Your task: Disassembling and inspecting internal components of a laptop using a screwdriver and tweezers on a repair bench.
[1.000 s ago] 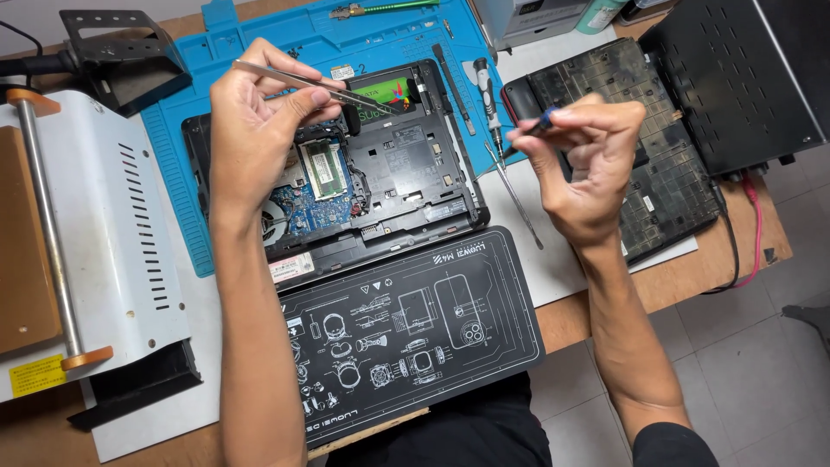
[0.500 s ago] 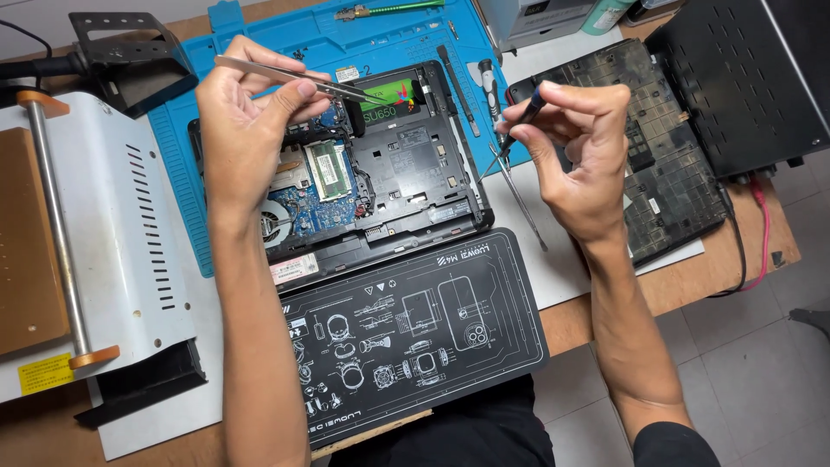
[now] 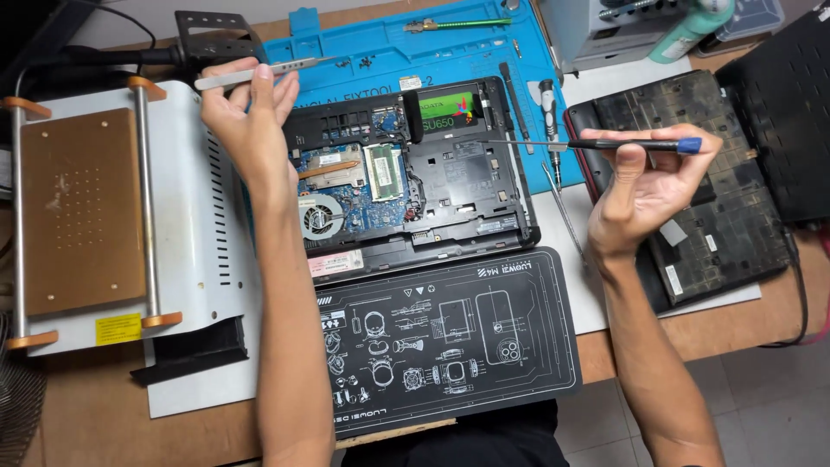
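While the brown wooden worktop (image 3: 735, 324) carries a blue silicone repair mat (image 3: 363, 43) under the opened black laptop chassis (image 3: 415, 173), the left hand (image 3: 251, 121) pinches slim silver metal tweezers (image 3: 251, 73) and the right hand (image 3: 644, 186) grips a thin blue-capped black screwdriver (image 3: 596, 144); its tip is perhaps just above the chassis, and the grey floor (image 3: 761, 389) is cut off.

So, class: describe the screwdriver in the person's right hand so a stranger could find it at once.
Start at the opened black laptop on the blue work mat. Just right of it, the right hand holds a thin black screwdriver level; its blue end cap sets it apart from tools lying on the mat.
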